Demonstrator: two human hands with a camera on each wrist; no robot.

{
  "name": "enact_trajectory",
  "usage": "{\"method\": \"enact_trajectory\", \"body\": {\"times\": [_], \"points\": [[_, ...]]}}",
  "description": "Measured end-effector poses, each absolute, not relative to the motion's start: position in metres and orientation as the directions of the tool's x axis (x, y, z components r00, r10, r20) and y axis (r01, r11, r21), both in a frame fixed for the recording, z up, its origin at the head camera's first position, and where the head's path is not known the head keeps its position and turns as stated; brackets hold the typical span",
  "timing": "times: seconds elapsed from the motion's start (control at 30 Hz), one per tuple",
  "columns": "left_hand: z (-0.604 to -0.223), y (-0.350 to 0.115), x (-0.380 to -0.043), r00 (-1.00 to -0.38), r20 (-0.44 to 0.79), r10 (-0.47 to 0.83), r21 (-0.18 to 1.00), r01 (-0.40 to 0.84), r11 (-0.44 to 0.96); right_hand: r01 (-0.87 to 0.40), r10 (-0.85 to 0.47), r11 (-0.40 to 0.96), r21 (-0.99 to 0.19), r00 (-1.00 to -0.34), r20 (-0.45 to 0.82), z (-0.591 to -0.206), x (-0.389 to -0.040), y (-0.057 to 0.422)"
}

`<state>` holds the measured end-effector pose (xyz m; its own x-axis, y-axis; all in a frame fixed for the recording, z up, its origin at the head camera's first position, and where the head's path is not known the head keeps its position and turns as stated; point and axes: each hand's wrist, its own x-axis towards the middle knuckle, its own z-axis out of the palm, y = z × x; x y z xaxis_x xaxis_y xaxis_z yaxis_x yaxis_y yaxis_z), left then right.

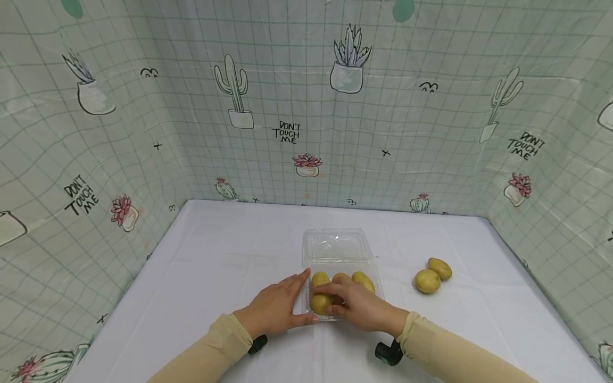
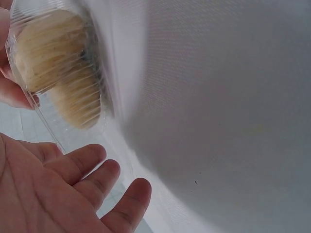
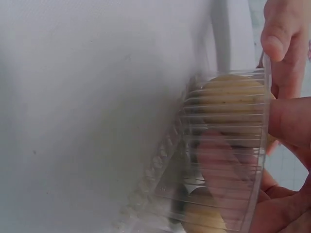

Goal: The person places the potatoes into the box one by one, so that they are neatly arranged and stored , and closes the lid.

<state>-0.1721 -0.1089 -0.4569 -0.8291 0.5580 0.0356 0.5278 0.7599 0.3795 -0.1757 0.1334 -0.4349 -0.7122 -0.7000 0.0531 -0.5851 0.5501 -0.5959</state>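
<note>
A clear plastic clamshell box (image 1: pixel 342 266) lies with its lid (image 1: pixel 332 244) folded back, away from me. Several yellow potatoes sit in its base. My right hand (image 1: pixel 361 306) reaches in from the right, thumb and fingers curled around the front-left potato (image 1: pixel 320 305). Through the ribbed wall in the right wrist view, that potato (image 3: pixel 231 109) shows beside the thumb, and a finger (image 3: pixel 218 155) is inside the box. My left hand (image 1: pixel 275 306) spreads along the box's left side, fingertips and thumb at its rim; its fingers (image 2: pixel 133 194) look relaxed in the left wrist view.
Two loose potatoes, a rounder one (image 1: pixel 427 281) and a smaller one (image 1: pixel 440 269), lie together on the white tablecloth (image 1: pixel 230 282) right of the box. Patterned curtains (image 1: pixel 268 170) enclose the table at the back and sides. Black wrist devices (image 1: pixel 389 352) hang under both forearms.
</note>
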Motion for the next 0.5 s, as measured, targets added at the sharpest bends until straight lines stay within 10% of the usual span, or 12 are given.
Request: {"method": "enact_trajectory", "body": {"times": [0.5], "points": [[-0.4579,-0.1093,-0.172,-0.83,0.034,0.556,0.377,0.526,0.762,-0.59,-0.712,0.553,-0.588,-0.701,0.035,-0.4382,-0.1807,0.1344]]}}
